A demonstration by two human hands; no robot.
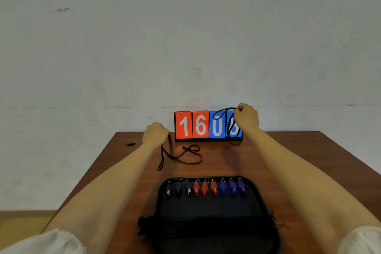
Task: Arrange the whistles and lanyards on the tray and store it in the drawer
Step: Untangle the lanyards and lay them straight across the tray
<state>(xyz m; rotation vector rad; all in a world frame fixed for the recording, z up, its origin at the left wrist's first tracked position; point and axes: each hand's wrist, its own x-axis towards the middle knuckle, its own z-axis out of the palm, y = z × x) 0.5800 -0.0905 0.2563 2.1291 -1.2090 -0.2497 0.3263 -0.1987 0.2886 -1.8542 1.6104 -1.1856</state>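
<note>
Nine whistles on tray: three black, three red, three blue. Both hands, left and right, each pinching one black lanyard.

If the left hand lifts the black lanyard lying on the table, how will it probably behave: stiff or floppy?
Probably floppy: the black lanyard lies in loose curls on the table and hangs limp from the left hand. It looks thin, so likely light. Its loops may tangle or drag, as the cord in the right hand droops over the scoreboard.
</note>
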